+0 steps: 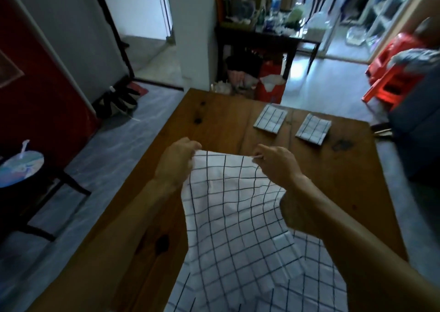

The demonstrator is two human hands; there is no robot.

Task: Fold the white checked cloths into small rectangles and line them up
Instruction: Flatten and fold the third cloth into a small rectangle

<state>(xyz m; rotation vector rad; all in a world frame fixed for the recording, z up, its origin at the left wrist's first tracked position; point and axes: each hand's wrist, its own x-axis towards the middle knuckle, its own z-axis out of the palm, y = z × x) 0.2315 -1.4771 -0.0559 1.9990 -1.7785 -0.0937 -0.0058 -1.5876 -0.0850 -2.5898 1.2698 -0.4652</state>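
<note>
White checked cloth (235,218) hangs unfolded above the near worktop (214,118), its top corners pinched in the grip of left hand (177,161) and right hand (277,165); two folded cloths (270,118) (313,128) lie far right.

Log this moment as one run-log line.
stage: unfolded checked cloth held up | left hand: corner grip | right hand: corner grip | done: two folded cloths on table

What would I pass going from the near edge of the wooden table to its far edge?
The unfolded checked cloth → the left hand and right hand pinching its top edge → two folded cloths side by side.
</note>
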